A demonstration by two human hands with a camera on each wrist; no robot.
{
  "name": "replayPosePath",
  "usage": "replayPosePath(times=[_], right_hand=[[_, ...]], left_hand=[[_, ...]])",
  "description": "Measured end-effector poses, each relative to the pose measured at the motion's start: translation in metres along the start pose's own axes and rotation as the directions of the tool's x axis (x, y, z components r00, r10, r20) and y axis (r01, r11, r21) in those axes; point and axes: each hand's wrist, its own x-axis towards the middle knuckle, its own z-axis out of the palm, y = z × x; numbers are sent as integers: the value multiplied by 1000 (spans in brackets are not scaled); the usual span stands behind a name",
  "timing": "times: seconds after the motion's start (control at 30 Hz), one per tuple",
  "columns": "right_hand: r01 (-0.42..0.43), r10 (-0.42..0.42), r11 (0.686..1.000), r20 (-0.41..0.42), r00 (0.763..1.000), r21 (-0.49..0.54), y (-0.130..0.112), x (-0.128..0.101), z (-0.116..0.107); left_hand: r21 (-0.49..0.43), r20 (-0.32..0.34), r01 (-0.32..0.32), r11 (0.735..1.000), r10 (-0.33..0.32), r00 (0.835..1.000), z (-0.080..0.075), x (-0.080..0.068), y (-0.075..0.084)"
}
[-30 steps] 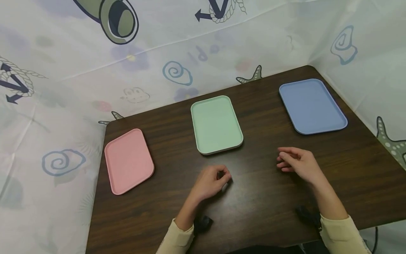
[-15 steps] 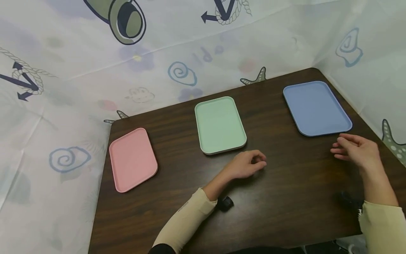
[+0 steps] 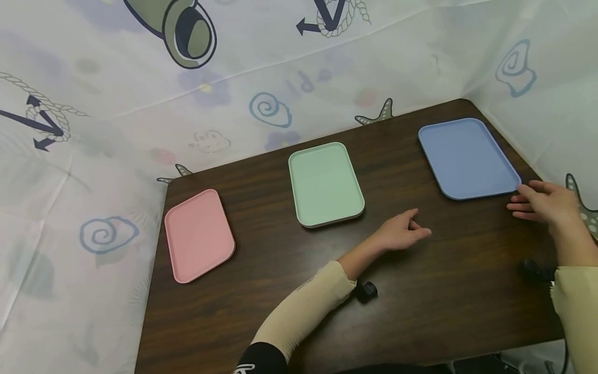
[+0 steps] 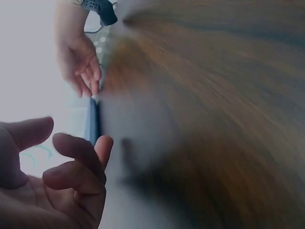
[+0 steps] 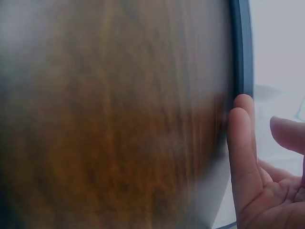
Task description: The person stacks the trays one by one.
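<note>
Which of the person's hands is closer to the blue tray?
The right. The right hand sits just off the blue tray's near right corner, fingertips at its rim. The left hand rests on the table farther away, between the green tray and the blue one.

Three trays sit on the counter (image 3: 261,291) in a diagonal row: left tray (image 3: 198,235) at centre left of the frame, middle tray (image 3: 325,183) at centre, right tray (image 3: 469,157) at upper right, all well apart. Left hand (image 3: 399,235) is over the counter just below and right of the middle tray, between it and the right tray; right hand (image 3: 544,201) is at the right edge of the frame, fingers (image 3: 518,198) just beside the right tray's near corner. Curtain backdrop (image 3: 117,119) stands behind the counter across the top and down both sides of the frame.
</note>
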Motion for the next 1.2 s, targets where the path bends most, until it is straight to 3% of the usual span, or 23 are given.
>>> replayPosePath(times=[0.13, 0.33, 0.47, 0.67, 0.9, 1.2], right_hand=[[-3, 4, 999, 21, 1000, -45, -1, 8, -1], [-7, 9, 998, 31, 999, -65, -3, 16, -3], [-4, 7, 997, 38, 999, -74, -3, 19, -2], [-22, 24, 999, 37, 999, -49, -1, 21, 0], [-21, 22, 1000, 34, 999, -22, -2, 22, 3], [3, -3, 1000, 62, 998, -9, -2, 20, 2]], left_hand=[[-221, -6, 107, 969, -111, 994, 13, 16, 7], [-317, -17, 189, 929, -204, 979, 20, 46, 19], [-395, -14, 177, 901, -199, 980, 16, 63, 23], [-498, 49, 160, 852, -157, 986, 10, 77, 20], [-525, 62, 132, 841, -117, 991, 8, 84, 17], [-546, 35, 126, 828, -128, 991, 9, 86, 13]])
